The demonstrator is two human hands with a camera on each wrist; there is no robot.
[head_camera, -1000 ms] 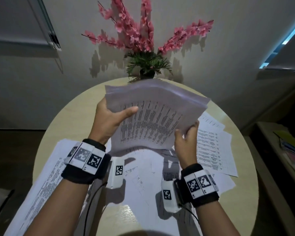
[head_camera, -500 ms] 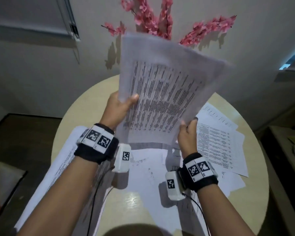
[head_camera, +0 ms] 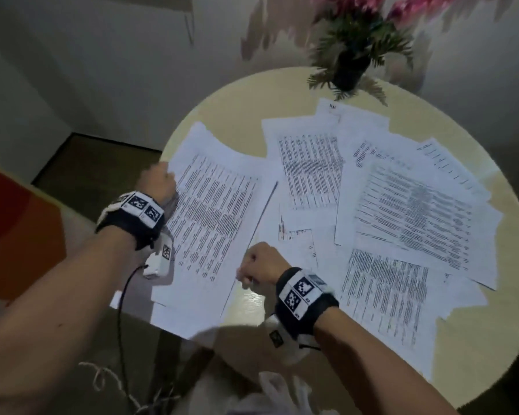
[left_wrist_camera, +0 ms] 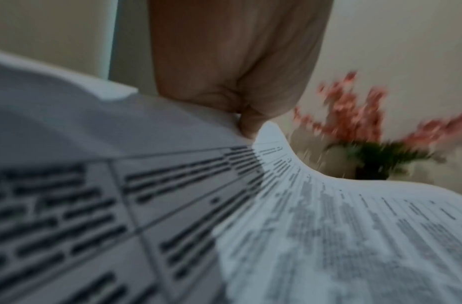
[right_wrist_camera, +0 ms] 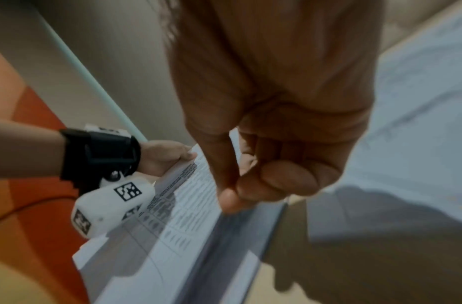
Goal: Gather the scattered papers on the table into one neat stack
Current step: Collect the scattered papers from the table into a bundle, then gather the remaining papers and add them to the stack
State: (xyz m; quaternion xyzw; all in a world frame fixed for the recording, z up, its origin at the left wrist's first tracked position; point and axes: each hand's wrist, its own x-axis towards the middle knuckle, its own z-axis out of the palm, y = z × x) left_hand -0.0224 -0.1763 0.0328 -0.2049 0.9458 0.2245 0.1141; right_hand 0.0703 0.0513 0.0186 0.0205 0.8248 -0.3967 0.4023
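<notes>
A stack of printed papers (head_camera: 210, 223) lies low over the left part of the round table (head_camera: 489, 348), overhanging its near-left edge. My left hand (head_camera: 161, 184) grips the stack's left edge; in the left wrist view the left hand (left_wrist_camera: 246, 125) pinches the curled paper (left_wrist_camera: 315, 226). My right hand (head_camera: 250, 272) pinches the stack's right edge near its lower corner, as the right wrist view shows at the right hand (right_wrist_camera: 228, 195) on the stack (right_wrist_camera: 180, 207). Several loose sheets (head_camera: 414, 217) lie overlapping and fanned across the middle and right of the table.
A dark pot with green fronds and pink flowers (head_camera: 349, 62) stands at the table's far edge by the wall. An orange-red surface (head_camera: 15, 232) lies on the floor at the left. A thin cable (head_camera: 119, 313) hangs from my left wrist.
The stack, held upright in the air before the flowers, has come down and to the left, now nearly flat over the table's left side. Both hands kept their hold.
</notes>
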